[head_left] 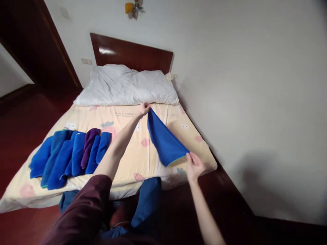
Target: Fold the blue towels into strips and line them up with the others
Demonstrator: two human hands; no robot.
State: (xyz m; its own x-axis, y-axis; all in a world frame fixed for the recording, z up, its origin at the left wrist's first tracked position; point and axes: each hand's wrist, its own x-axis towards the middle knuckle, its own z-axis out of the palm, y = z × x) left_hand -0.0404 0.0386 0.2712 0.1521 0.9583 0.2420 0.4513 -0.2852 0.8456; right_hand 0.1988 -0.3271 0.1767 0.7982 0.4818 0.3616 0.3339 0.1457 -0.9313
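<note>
I hold a blue cloth (165, 141) stretched out above the bed. My left hand (144, 109) is closed, pinching the cloth's far corner near the pillows. My right hand (194, 166) grips the cloth's near corner by the bed's foot edge. The cloth hangs slanted between the two hands, with a thin green trim along its lower edge. A row of several folded blue cloths (63, 156), with one purple cloth (89, 144) among them, lies on the left half of the bed.
The bed (133, 156) has a pale yellow cartoon-print sheet, a white duvet (125, 85) at the head and a dark wooden headboard (133, 52). A white wall runs along the right. Dark red wooden floor surrounds the bed. More blue fabric (148, 204) hangs below the bed's foot.
</note>
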